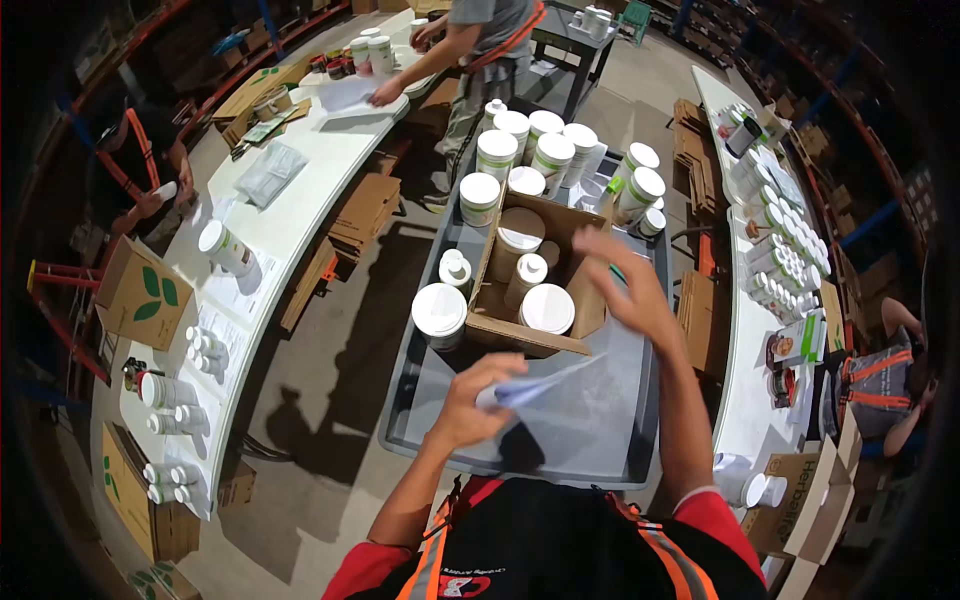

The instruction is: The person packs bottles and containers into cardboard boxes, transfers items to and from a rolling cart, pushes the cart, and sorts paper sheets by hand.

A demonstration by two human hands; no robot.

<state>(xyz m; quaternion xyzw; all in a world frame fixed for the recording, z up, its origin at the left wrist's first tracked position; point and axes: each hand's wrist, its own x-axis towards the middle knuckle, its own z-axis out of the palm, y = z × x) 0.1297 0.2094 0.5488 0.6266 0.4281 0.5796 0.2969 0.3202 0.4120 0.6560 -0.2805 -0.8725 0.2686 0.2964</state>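
My left hand (484, 397) holds a folded sheet of white paper (529, 386) over the bare front of a grey cart (600, 405). An open cardboard box (525, 341) sits on the cart, just beyond the paper. Inside it stand a large white-lidded tub (521, 231), a white-capped bottle (529, 274) and another tub (547, 309). Over the box's right side is my right hand (626, 281), blurred, with its fingers apart and nothing visible in them. Whether it touches the cardboard I cannot tell.
Several white tubs (551, 154) crowd the cart's far end. One tub (439, 311) stands left of the box. Long white tables with bottles flank the cart, left (300, 180) and right (739, 360). Co-workers stand at the left table (495, 52), (142, 165) and far right (877, 390).
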